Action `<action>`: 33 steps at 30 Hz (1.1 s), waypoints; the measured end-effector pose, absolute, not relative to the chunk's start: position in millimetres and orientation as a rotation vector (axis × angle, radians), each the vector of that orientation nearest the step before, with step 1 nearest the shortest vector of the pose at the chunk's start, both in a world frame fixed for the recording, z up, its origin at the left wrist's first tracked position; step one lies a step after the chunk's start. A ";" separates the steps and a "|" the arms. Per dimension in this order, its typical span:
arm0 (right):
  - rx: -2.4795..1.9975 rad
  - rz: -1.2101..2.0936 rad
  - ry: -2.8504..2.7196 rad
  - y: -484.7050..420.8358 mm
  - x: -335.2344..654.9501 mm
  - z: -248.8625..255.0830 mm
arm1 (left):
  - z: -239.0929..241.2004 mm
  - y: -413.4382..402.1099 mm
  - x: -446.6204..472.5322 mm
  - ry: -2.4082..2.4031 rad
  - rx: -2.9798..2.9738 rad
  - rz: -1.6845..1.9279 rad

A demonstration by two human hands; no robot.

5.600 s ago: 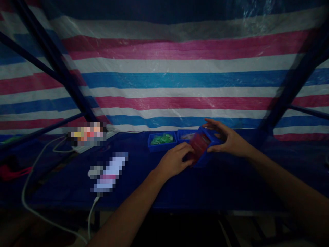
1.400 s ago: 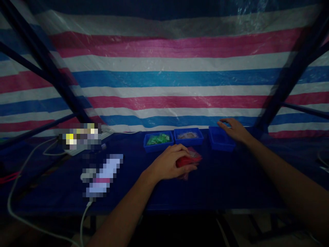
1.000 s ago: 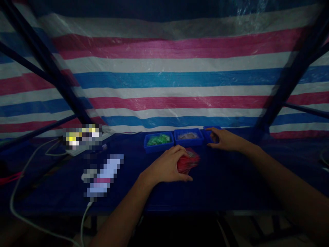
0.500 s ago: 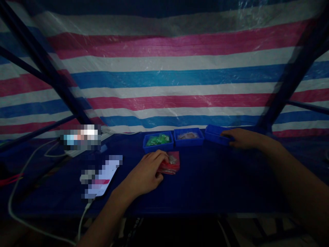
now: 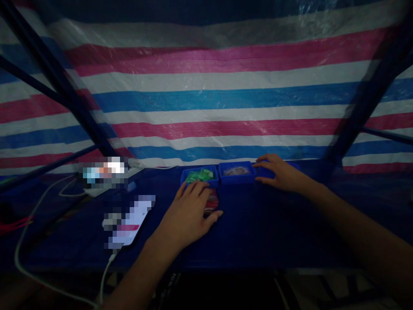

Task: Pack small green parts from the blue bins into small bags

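My left hand (image 5: 192, 211) lies with fingers spread over a small stack of red plastic bags (image 5: 212, 202), covering much of it. Its fingertips reach the front of a blue tray of green packets (image 5: 200, 174). My right hand (image 5: 279, 173) is open, thumb and fingers apart, over the right-hand blue tray (image 5: 265, 172), which it mostly hides. The fingertips are at the right side of the middle blue tray (image 5: 238, 178), where small clear packets (image 5: 236, 171) lie. Whether they touch that tray I cannot tell.
On the left of the dark blue table (image 5: 274, 232) are a phone (image 5: 135, 221) with a white cable (image 5: 105, 269), a pale rounded object (image 5: 112, 221) and a white power strip (image 5: 106, 183). Blue metal posts and a striped plastic sheet (image 5: 206, 99) stand behind.
My left hand has spread flat over the red bags and hides more of them. My right hand has moved left along the right-hand tray to the middle tray's side, its fingers opening.
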State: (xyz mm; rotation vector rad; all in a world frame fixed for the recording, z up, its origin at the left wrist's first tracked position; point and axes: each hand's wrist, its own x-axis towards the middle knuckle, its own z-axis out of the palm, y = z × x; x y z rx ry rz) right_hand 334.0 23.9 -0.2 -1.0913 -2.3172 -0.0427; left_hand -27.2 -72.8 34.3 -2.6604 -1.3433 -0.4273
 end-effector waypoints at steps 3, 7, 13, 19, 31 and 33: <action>-1.071 -0.056 -2.354 26.1 315.8 -10.1 | 37.4 -60.9 -5.6 -1.280 -2.687 -0.585; -1.066 -0.005 -2.402 24.7 309.6 -9.6 | 26.9 -36.1 11.7 -1.183 -2.707 -0.680; -0.952 0.322 -2.546 5.2 323.9 11.5 | 10.4 -28.6 9.6 -1.040 -2.756 -0.694; -1.048 0.412 -2.517 -6.7 333.5 18.5 | 9.3 -37.5 6.3 -1.040 -2.769 -0.752; -1.175 0.619 -2.306 -17.1 341.1 32.5 | 2.4 -29.0 6.6 -1.128 -2.729 -0.761; -1.111 0.713 -2.217 -18.3 345.1 39.3 | 1.4 -30.1 8.4 -1.087 -2.763 -0.766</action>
